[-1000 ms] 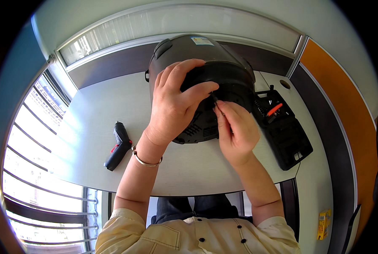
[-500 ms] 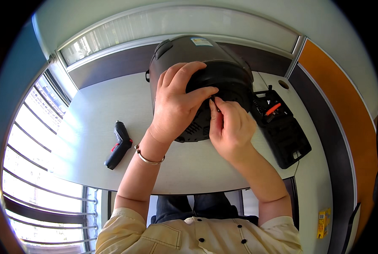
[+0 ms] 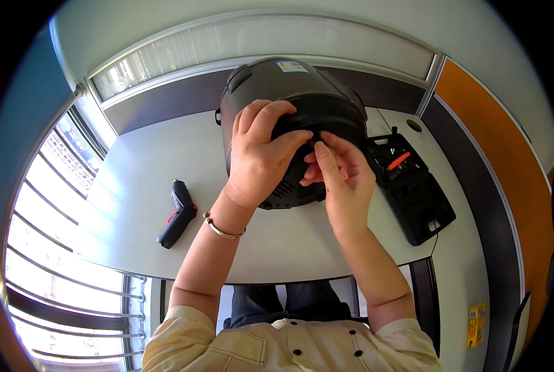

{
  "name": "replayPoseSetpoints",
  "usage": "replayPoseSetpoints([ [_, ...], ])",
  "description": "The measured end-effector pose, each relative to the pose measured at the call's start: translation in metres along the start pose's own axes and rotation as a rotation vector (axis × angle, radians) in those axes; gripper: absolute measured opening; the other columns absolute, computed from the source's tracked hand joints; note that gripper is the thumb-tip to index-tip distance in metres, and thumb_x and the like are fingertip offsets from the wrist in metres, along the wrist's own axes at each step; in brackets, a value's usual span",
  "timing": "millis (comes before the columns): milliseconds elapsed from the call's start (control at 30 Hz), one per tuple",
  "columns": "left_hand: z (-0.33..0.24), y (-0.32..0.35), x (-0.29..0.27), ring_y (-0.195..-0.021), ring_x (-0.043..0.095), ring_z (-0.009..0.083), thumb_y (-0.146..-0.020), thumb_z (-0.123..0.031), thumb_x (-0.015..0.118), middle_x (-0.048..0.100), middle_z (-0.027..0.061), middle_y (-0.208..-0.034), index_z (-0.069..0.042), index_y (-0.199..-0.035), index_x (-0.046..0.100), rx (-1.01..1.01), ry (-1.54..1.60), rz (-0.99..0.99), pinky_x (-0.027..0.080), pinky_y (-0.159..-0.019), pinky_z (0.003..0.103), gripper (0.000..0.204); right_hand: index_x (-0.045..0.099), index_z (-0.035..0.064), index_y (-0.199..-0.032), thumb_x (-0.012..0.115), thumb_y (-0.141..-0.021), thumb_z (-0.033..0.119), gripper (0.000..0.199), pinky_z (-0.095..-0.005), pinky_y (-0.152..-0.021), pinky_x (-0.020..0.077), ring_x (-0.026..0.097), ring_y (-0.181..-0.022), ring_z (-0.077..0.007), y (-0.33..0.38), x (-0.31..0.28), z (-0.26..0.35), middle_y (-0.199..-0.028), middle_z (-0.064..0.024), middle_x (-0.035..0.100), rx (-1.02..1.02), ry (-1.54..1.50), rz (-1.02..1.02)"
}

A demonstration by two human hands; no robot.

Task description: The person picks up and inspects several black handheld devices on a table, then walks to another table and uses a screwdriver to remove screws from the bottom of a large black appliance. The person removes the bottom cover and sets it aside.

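Cooker (image 3: 270,87) looks heavy, rigid; left hand (image 3: 258,155) grips its base, right hand's (image 3: 342,180) fingers pinch at three o'clock.

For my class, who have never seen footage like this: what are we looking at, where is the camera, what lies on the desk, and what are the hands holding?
There is no machine here, just a person at work. The camera sits on the person's head and looks down, and its fisheye lens bends the straight edges. Both forearms come in from below. On the pale desk stands a dark, rounded appliance, tipped so its vented black base faces the person. The left hand grips that base; the right hand pinches something small against it, too hidden to name. Left of the appliance lies a black electric screwdriver; to the right, an open black tool case.
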State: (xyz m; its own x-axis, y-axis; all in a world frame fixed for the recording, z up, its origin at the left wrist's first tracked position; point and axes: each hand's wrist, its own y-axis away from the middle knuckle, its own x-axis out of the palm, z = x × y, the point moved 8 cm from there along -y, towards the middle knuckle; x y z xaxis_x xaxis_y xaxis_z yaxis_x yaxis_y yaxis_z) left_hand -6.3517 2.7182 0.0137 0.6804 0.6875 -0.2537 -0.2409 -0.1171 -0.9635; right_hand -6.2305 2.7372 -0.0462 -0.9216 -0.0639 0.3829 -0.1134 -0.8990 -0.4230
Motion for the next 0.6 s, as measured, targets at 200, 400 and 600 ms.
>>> replayPoseSetpoints([
  [200,-0.001,0.000,-0.002,-0.089,0.053,0.0256,-0.059,-0.004,0.072,0.057,0.0069,-0.096,-0.010,-0.077,0.070,-0.001,0.017,-0.017,0.046,-0.073,0.034,0.019,0.058,-0.0030,-0.078,0.062,-0.088,0.020,0.025,-0.0199,-0.042,0.0398,0.049,-0.047,-0.0063,-0.002,-0.004,0.006,-0.060,-0.0020,0.055,0.134,0.353,0.023],
  [400,0.000,-0.001,-0.003,-0.089,0.052,0.0253,-0.059,-0.004,0.072,0.058,0.0069,-0.098,-0.012,-0.079,0.071,0.007,0.024,-0.002,0.046,-0.074,0.034,0.022,0.057,-0.0021,-0.073,0.063,-0.085,0.012,0.019,-0.0247,-0.040,0.0353,0.045,-0.043,-0.0082,-0.004,-0.002,0.016,-0.054,-0.0049,0.052,-0.285,0.673,-0.030],
  [600,0.009,-0.002,-0.001,-0.087,0.051,0.0236,-0.060,-0.004,0.071,0.059,0.0054,-0.101,-0.016,-0.084,0.072,-0.034,0.089,0.014,0.045,-0.075,0.032,0.026,0.056,0.0000,-0.074,0.065,-0.078,0.003,0.010,-0.0285,-0.039,0.0364,0.047,-0.041,-0.0179,0.007,0.013,0.042,-0.054,-0.0068,0.049,-0.790,0.858,-0.026],
])
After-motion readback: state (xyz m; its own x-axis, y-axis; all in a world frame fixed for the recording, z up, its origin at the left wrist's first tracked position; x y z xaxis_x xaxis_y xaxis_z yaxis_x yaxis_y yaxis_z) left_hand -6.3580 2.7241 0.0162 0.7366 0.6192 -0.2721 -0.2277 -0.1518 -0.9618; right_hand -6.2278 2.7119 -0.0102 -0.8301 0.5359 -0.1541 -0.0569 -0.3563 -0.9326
